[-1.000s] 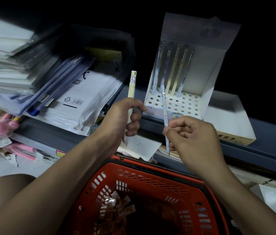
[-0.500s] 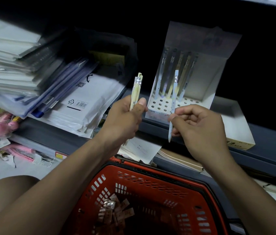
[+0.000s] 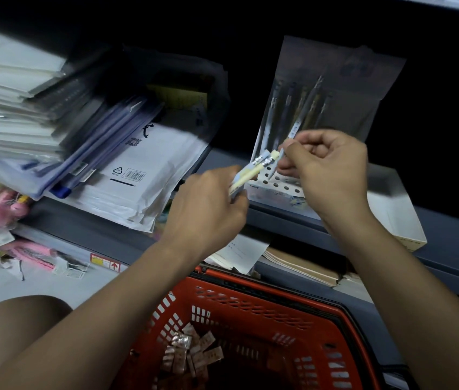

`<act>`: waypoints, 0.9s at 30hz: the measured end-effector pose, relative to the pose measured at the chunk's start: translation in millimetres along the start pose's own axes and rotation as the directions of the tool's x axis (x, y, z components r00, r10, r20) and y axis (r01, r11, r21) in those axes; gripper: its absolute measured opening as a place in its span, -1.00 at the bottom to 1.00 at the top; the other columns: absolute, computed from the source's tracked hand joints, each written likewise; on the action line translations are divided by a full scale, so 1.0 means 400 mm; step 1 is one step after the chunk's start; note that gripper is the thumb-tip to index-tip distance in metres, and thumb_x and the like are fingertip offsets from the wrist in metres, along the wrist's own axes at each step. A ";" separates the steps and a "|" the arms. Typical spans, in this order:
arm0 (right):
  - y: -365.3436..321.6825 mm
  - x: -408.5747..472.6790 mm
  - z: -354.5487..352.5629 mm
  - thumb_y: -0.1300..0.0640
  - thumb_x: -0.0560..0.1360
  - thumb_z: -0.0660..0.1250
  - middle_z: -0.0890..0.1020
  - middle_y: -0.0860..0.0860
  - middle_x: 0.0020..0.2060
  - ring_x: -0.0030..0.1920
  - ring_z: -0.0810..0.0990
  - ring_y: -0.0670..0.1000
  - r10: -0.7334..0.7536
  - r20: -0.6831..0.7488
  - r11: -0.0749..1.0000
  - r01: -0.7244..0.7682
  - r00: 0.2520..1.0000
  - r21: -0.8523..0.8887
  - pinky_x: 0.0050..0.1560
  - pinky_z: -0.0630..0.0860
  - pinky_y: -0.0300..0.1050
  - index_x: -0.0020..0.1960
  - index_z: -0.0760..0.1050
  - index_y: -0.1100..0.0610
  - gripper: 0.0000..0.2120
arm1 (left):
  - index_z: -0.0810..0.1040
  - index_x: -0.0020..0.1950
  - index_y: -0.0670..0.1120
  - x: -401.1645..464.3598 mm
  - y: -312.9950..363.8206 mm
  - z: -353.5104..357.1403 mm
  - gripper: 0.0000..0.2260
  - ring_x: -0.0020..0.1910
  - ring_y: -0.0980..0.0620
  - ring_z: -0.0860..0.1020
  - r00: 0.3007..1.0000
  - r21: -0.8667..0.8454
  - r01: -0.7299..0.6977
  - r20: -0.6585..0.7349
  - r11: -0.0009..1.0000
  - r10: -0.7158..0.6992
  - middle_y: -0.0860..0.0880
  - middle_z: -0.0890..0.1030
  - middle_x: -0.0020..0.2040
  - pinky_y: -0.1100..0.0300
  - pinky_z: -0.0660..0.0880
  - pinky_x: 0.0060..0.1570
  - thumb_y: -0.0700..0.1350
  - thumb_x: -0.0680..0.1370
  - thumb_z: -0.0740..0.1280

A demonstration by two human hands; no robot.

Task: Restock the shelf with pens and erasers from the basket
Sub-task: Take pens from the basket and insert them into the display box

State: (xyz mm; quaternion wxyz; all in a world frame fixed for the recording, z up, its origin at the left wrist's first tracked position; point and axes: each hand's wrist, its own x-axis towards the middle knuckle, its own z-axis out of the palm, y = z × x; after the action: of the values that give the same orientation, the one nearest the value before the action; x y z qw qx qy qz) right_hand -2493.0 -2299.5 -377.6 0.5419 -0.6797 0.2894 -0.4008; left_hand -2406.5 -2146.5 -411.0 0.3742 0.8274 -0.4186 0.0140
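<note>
While the right hand pinches a single pale blue pen between thumb and fingertips, the left hand is closed around two spare pens, one cream and one blue, held as a small bundle. The single pen sits over the perforated tray of the display stand on the shelf, its long axis steeply tilted: the clip end rises up and to the right against the stand's backing card, and the tip points down and left toward the holes. The bundled pens lie on a shallower diagonal, clicker ends up and to the right, almost touching the right hand's fingers. Such pens look light, stiff and smooth, so a fingertip pinch low on the barrel should steer the tip well; a hold near the top would probably let it wobble. Below, the red basket holds small wrapped erasers, not yet shelved. Whether the tip has entered a hole cannot be told.
</note>
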 end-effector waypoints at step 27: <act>0.055 0.033 0.016 0.10 0.50 0.54 0.71 -0.07 -0.39 -0.39 0.71 -0.12 -0.159 -0.080 0.951 0.130 0.984 -0.281 -0.16 0.72 0.08 -0.12 0.73 0.00 -0.97 | 0.26 -0.30 0.02 0.002 -0.014 0.012 -0.72 -0.47 -0.14 0.41 0.997 0.192 -0.070 -0.023 0.979 0.076 0.00 0.37 -0.48 0.12 0.11 -0.48 -0.21 0.53 0.25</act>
State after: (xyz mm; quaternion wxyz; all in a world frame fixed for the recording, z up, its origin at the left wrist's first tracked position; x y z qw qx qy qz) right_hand -2479.8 -2312.5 -396.5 0.3963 -0.7462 0.3187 -0.4296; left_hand -2403.3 -2147.9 -417.5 0.2985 0.8432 -0.4397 0.0806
